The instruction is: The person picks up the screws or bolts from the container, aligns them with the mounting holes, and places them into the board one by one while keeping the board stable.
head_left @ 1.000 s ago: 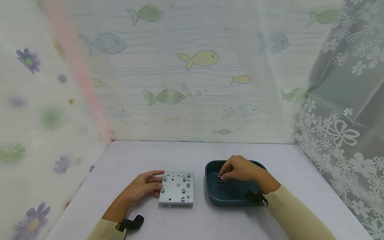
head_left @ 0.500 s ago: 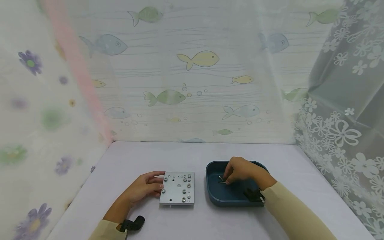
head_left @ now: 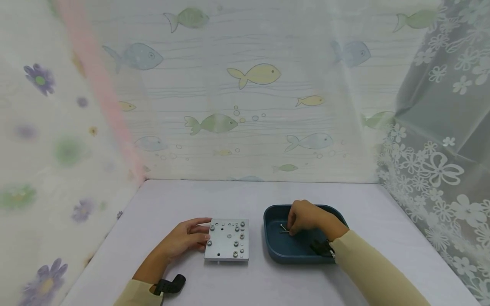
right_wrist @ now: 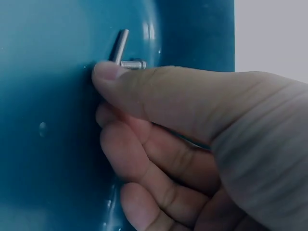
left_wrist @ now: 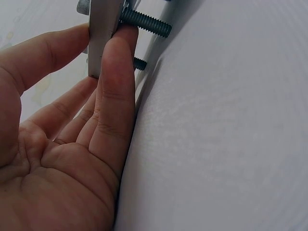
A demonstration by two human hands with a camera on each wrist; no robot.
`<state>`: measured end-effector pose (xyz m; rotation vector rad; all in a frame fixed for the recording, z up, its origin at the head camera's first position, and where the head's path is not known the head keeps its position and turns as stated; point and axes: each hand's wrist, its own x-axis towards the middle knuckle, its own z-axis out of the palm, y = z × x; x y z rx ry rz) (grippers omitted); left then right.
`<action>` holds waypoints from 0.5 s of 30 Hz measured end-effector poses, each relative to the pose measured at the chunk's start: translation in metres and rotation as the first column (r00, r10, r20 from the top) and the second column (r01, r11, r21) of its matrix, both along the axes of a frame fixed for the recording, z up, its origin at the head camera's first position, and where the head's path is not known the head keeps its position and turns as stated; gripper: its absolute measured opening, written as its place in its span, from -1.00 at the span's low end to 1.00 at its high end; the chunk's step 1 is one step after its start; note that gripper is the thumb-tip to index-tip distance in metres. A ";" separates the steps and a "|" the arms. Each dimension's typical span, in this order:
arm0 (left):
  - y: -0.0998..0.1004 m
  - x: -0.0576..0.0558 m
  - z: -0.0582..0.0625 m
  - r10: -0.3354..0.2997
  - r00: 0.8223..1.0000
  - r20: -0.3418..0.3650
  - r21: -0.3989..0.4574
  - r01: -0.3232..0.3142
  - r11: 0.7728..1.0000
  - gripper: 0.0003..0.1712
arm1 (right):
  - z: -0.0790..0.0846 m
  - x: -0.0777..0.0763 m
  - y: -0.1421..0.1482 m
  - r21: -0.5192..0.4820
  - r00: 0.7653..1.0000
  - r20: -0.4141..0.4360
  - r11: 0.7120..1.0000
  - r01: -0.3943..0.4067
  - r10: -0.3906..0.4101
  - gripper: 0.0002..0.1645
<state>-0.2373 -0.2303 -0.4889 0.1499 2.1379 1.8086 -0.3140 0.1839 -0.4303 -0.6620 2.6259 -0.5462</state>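
My left hand [head_left: 187,239] grips a silver metal plate [head_left: 222,251] by its left edge, thumb on the top face and fingers underneath. Several socket head screws [head_left: 236,228] stand in its top. Below the plate, a threaded screw shank [left_wrist: 149,23] sticks out in the left wrist view. My right hand [head_left: 306,217] reaches into a dark blue tray [head_left: 269,242], fingers curled. Its thumb tip covers one end of a slim metal pin [right_wrist: 122,45]; a short headed screw [right_wrist: 134,64] lies beside it. I cannot tell whether the fingers pinch the pin.
The plate and the tray stand side by side on a white-covered table [head_left: 206,195], with a narrow gap between them. A fish-patterned curtain [head_left: 245,140] closes off the back. Flowered sheets hang at both sides.
My right hand has moved slightly right and nearer to me within the tray, from the headed screw to the pin's right end. The left hand keeps its grip on the plate.
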 end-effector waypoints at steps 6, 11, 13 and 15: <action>-0.001 -0.001 -0.001 0.002 1.000 -0.005 0.003 -0.002 1.000 -0.16 | 0.000 0.000 0.000 0.009 1.000 -0.008 1.000 -0.002 0.002 -0.85; 0.000 -0.001 0.000 0.000 1.000 -0.010 0.000 0.000 1.000 -0.16 | 0.003 0.002 0.001 0.003 1.000 -0.008 1.000 -0.029 0.029 -0.87; 0.000 0.000 0.000 0.000 1.000 -0.009 -0.002 0.000 1.000 -0.15 | 0.005 0.002 0.002 -0.002 0.999 -0.006 0.999 -0.034 0.034 -0.87; 0.000 0.000 0.000 0.001 1.000 -0.005 -0.005 -0.001 1.000 -0.15 | 0.008 0.003 0.002 -0.014 0.999 -0.009 0.999 -0.041 0.041 -0.86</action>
